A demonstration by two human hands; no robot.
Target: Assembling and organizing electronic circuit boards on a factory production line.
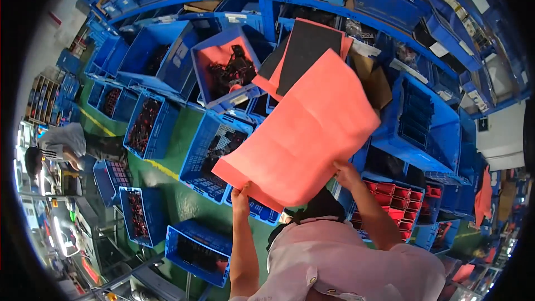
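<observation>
A large pink foam sheet point(301, 134) stretches out before me, bent gently across its middle. My left hand point(241, 198) pinches its near left corner, and my right hand point(346, 174) grips its near right edge. The far end of the sheet lies over or against a stack of black sheets point(312, 50) and more pink ones. Just left of the sheet, partly covered by it, is a blue mesh-sided crate point(195, 156) with dark parts inside. Beyond that crate, a tilted blue bin point(223, 97) lined with pink sheet holds tangled black and red parts point(231, 72).
Blue shelving point(267, 11) loaded with bins spans the far side. A large blue bin point(412, 128) stands on the right, above a crate with red dividers point(390, 200). Several blue crates sit on the green floor point(181, 134) at left, where another person point(67, 139) is beside a bench.
</observation>
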